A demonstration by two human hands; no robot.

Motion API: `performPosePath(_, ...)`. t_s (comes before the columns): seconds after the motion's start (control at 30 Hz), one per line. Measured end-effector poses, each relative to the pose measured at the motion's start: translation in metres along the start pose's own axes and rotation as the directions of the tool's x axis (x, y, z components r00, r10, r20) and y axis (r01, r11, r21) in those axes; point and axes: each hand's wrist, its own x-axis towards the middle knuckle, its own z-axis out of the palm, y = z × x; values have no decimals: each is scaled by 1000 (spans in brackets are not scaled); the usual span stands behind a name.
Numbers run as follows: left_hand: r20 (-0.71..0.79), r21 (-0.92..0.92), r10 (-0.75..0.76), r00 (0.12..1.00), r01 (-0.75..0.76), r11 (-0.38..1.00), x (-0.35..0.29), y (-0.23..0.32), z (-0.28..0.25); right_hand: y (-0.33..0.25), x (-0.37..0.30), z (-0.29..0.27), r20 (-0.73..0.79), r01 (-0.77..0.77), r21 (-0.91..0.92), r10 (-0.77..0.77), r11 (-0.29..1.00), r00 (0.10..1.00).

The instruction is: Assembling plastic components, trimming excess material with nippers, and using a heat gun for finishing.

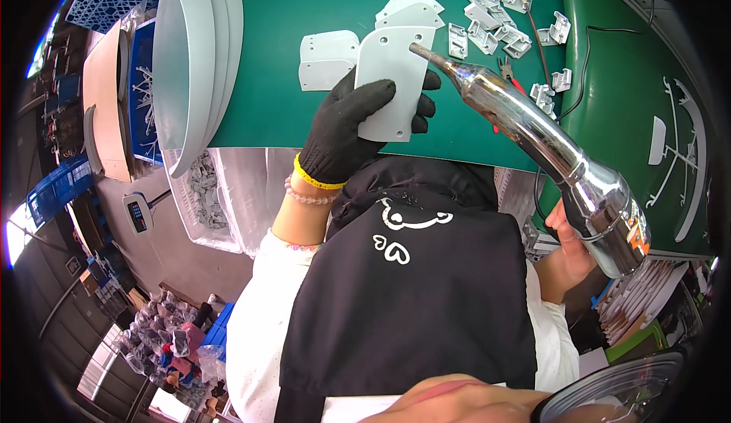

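A person wearing a black apron [411, 316] sat or stood at a green desk [282, 118]. The left hand [343, 130], in a black glove, had its grip clamped on a pale grey plate [391, 95] with rounded far corners and small holes, held up over the desk's near edge. The thumb lay across the plate's face, and fingertips showed past its right edge. The right hand [571, 244], bare, had its grip closed on a shiny metal tool [560, 156], which partly hid the fingers. The tool slanted far and left, its narrow nozzle [426, 51] at the plate's far right corner; whether they touched could not be told.

Beyond the held plate lay a fanned stack of similar plates [411, 4]; two overlapping plates [327, 57] were to its left. Farther right were small grey brackets [487, 19], red-handled pliers [506, 69] and a thin rod [533, 31]. Large curved panels [228, 42] stood at the far left.
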Motion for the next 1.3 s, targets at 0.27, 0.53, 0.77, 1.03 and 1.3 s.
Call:
performPosePath(0.27,-47,110,-36,998,41,993,-2,0,7,-3,6,15,5,180,-262,-185,948,983)
performPosePath(0.53,-73,226,7,997,9,974,-4,-1,10,3,2,10,-53,186,-245,-204,951,977)
performPosePath(0.77,-84,272,28,996,-5,962,-3,-4,8,6,-1,15,-233,46,-32,-53,998,971)
performPosePath(1.03,-101,308,63,993,-29,951,-3,-7,6,-6,11,19,-64,143,-285,-168,948,984)
performPosePath(1.3,-111,364,66,992,-22,931,-2,-6,6,-1,7,12,314,484,-510,-370,711,874)
